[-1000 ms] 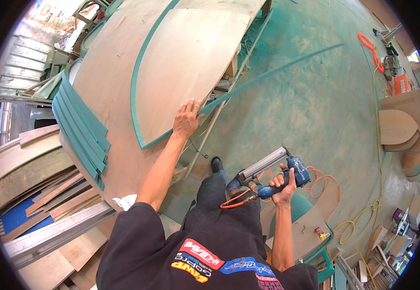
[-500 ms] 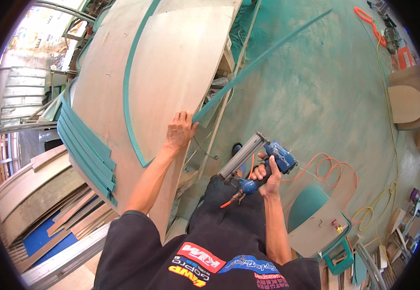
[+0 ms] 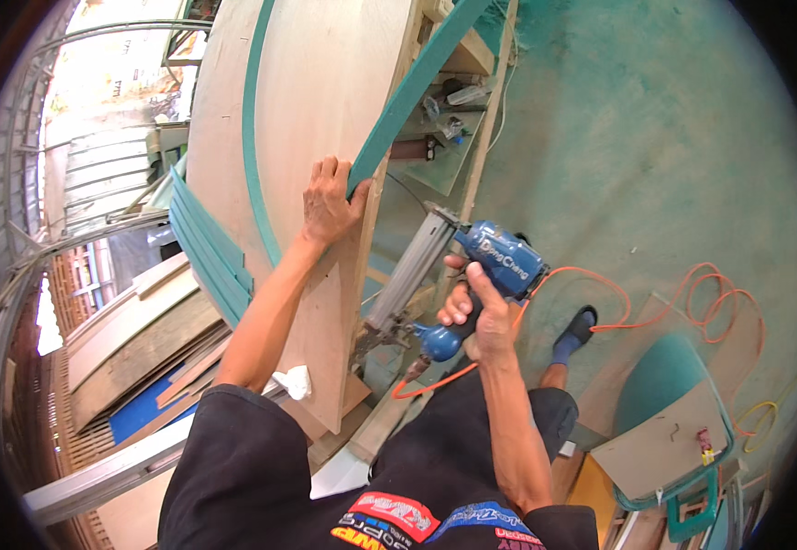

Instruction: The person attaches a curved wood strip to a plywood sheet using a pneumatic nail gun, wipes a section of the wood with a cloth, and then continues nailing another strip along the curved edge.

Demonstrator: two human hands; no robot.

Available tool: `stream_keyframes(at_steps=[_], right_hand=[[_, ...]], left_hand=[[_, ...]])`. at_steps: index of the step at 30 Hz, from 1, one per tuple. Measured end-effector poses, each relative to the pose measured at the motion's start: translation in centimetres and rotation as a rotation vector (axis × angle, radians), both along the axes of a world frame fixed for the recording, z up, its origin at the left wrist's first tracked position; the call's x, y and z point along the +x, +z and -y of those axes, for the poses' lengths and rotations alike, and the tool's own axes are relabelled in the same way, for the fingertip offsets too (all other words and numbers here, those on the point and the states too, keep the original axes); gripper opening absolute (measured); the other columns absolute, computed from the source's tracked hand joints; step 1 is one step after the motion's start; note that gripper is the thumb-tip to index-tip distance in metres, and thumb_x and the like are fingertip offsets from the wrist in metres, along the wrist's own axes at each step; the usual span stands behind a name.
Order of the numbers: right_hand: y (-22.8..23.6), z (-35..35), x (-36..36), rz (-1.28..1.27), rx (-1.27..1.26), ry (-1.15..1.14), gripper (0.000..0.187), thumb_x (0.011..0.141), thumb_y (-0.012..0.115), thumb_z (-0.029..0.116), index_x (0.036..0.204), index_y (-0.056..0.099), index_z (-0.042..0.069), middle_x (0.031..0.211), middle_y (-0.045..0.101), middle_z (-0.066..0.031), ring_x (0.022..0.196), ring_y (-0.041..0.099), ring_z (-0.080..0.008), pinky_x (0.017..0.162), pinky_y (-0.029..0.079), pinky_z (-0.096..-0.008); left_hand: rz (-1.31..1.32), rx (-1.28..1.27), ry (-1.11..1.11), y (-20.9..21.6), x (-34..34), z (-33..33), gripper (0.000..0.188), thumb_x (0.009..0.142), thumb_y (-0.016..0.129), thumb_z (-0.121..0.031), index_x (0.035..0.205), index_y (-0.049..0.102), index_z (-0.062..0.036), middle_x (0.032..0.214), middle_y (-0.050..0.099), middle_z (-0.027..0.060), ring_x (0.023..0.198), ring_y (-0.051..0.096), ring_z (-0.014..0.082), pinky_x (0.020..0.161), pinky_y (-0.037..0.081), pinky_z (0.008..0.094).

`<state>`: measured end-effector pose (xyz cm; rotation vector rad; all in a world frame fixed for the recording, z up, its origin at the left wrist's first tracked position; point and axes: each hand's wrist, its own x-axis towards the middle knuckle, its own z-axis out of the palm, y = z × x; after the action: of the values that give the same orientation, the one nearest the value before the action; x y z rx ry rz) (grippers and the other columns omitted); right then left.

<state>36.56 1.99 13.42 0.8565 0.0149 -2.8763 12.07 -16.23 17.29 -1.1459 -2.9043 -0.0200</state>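
My left hand (image 3: 329, 206) is wrapped over the edge of a pale curved plywood panel (image 3: 325, 73). Thumb and fingers grip the near end of a long teal strip (image 3: 407, 96) against that edge; the strip slants away to the upper right. In my right hand (image 3: 483, 316) is a blue and silver nail gun (image 3: 499, 257), its grip closed in my fingers. The gun is beside the panel's edge, apart from the strip. A second teal strip (image 3: 252, 110) lies curved along the panel's surface.
A stack of teal strips (image 3: 206, 243) rests left of the panel, above offcut boards (image 3: 132, 353). An orange air hose (image 3: 618, 293) trails from the gun over the green-stained floor. At lower right stands a teal-edged board (image 3: 664, 449). A shelf with clutter (image 3: 444, 128) sits under the panel.
My view has shifted and my body has moved forward along the panel. The nail gun is now closer to the panel's edge. My left hand keeps its hold on the strip's end.
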Motion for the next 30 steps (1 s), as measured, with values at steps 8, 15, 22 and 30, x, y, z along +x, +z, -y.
stream_keyframes(at_steps=[8, 15, 22, 30], right_hand=[[0.2, 9.8, -1.8, 0.007, -0.114, 0.073, 0.038, 0.101, 0.069, 0.034, 0.116, 0.065, 0.0, 0.063, 0.047, 0.0026, 0.054, 0.048, -0.0095, 0.057, 0.046, -0.0304], [-0.3, 16.1, -4.0, 0.022, -0.057, 0.042, 0.037, 0.099, 0.071, 0.035, 0.11, 0.065, 0.0, 0.062, 0.047, 0.003, 0.054, 0.048, -0.0091, 0.056, 0.046, -0.0287], [0.4, 20.2, -4.0, 0.1, 0.052, -0.044, 0.033, 0.099, 0.071, 0.032, 0.108, 0.065, 0.001, 0.061, 0.047, 0.0031, 0.052, 0.049, -0.0092, 0.054, 0.046, -0.0289], [1.5, 22.1, -4.2, 0.143, 0.16, -0.14, 0.031, 0.1, 0.071, 0.03, 0.104, 0.064, 0.001, 0.059, 0.047, 0.0032, 0.05, 0.049, -0.009, 0.051, 0.046, -0.0285]], left_hand=[[0.134, -0.129, -0.12, 0.8, -2.4, 0.4, 0.038, 0.094, 0.069, -0.028, 0.115, 0.062, 0.0032, 0.099, 0.061, 0.0234, 0.093, 0.061, 0.0434, 0.082, 0.049, 0.0505], [0.185, -0.109, -0.099, 0.5, -3.0, 0.8, 0.033, 0.092, 0.069, -0.027, 0.111, 0.065, -0.0008, 0.094, 0.064, 0.0183, 0.089, 0.062, 0.0394, 0.081, 0.049, 0.0486], [0.131, -0.027, -0.115, -0.5, -3.0, 1.4, 0.035, 0.09, 0.069, -0.033, 0.098, 0.064, 0.0002, 0.092, 0.063, 0.0194, 0.087, 0.063, 0.0388, 0.079, 0.048, 0.0486], [0.125, -0.003, -0.093, -1.0, -3.3, 1.9, 0.037, 0.088, 0.07, -0.035, 0.098, 0.065, 0.0001, 0.093, 0.065, 0.0206, 0.093, 0.065, 0.0395, 0.084, 0.049, 0.0487]])
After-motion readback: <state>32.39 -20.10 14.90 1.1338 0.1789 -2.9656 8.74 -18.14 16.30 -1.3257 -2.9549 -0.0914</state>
